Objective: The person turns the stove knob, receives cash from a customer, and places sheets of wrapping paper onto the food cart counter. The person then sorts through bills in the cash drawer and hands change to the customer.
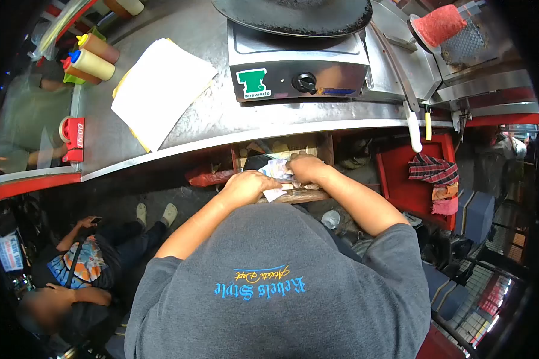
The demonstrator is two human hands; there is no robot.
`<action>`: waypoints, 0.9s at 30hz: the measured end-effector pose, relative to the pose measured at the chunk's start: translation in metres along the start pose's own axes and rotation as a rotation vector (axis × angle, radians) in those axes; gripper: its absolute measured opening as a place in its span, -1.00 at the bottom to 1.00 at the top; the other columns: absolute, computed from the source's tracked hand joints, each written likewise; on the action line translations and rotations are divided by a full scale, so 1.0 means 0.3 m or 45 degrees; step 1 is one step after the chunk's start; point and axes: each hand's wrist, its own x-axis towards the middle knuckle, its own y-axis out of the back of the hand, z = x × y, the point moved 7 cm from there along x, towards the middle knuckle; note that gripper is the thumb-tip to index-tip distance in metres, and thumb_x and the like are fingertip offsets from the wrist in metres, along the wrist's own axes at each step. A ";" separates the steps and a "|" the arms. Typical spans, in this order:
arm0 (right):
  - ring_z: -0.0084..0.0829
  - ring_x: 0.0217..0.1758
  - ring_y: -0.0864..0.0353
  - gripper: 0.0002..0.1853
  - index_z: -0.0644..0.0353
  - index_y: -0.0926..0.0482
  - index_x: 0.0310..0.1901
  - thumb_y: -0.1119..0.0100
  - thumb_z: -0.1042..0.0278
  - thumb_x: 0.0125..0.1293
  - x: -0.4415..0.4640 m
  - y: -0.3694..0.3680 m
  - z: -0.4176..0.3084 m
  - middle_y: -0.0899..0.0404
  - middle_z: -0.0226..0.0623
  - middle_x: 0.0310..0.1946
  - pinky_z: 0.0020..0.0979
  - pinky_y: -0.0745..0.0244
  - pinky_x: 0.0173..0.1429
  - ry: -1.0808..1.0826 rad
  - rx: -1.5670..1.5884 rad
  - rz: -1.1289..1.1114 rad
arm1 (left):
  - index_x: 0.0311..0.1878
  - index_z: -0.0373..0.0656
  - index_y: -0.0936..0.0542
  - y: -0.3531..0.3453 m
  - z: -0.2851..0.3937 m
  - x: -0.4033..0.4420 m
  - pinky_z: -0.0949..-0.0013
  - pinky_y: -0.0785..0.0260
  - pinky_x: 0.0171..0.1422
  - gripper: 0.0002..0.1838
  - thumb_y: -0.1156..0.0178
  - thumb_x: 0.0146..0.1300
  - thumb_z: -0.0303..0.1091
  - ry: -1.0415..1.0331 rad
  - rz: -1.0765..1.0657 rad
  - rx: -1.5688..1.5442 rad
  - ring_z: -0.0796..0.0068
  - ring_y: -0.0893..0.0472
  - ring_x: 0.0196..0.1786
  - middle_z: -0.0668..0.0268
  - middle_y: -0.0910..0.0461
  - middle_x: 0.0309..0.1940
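Note:
Below the counter edge, a wooden drawer (311,195) is pulled out, with paper and small items inside it. My left hand (244,185) is closed on some banknotes (275,169) held over the drawer. A pale end of paper shows below its fingers. My right hand (306,168) is bent inward on the other side, its fingers pinched at the edge of the same notes. Part of its fingertips is hidden. A dark item lies in the drawer behind the notes.
On the steel counter (191,134) are white paper sheets (161,90), sauce bottles (96,64) and a stove (299,72) with a black griddle (293,15). A white-handled knife (413,128) overhangs the edge at right. A person with a phone (94,221) sits at lower left.

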 end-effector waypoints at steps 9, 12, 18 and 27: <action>0.11 0.08 -0.67 -0.69 0.33 -0.57 0.02 -0.23 0.43 0.25 -0.009 0.085 0.075 -0.68 0.14 -0.09 -0.01 -0.54 0.24 -0.207 0.121 0.501 | 0.36 -0.19 -0.49 0.104 -0.046 0.005 0.04 -0.51 0.25 -0.45 -0.12 0.27 -0.62 0.161 0.595 -0.392 -0.15 -0.64 0.17 -0.11 -0.64 0.11; 0.12 0.04 -0.68 -0.76 0.35 -0.62 -0.07 -0.13 0.51 0.25 -0.061 0.152 0.067 -0.70 0.10 -0.10 -0.05 -0.58 0.22 -0.260 0.109 0.496 | 0.37 -0.23 -0.46 0.120 -0.059 0.005 0.03 -0.48 0.30 -0.44 -0.08 0.28 -0.65 0.192 0.631 -0.419 -0.18 -0.62 0.19 -0.15 -0.63 0.12; 0.00 0.29 -0.57 -0.62 0.35 -0.66 0.10 -0.23 0.49 0.23 -0.099 0.104 0.010 -0.61 -0.03 0.18 -0.05 -0.59 0.28 0.040 -0.051 0.176 | 0.37 -0.25 -0.46 0.074 -0.150 0.016 0.23 -0.48 0.33 -0.61 -0.01 0.54 -0.49 0.338 0.571 -0.750 0.07 -0.67 0.23 -0.03 -0.67 0.14; 0.07 0.02 -0.71 -0.74 0.33 -0.75 -0.17 -0.35 0.32 0.20 -0.009 0.144 0.012 -0.73 0.08 -0.11 -0.07 -0.62 0.15 -0.003 0.150 0.312 | 0.30 -0.38 -0.47 0.049 -0.170 0.031 0.25 -0.55 0.31 -0.67 0.10 0.63 -0.43 0.429 0.409 -1.708 0.32 -0.69 0.16 0.08 -0.68 0.13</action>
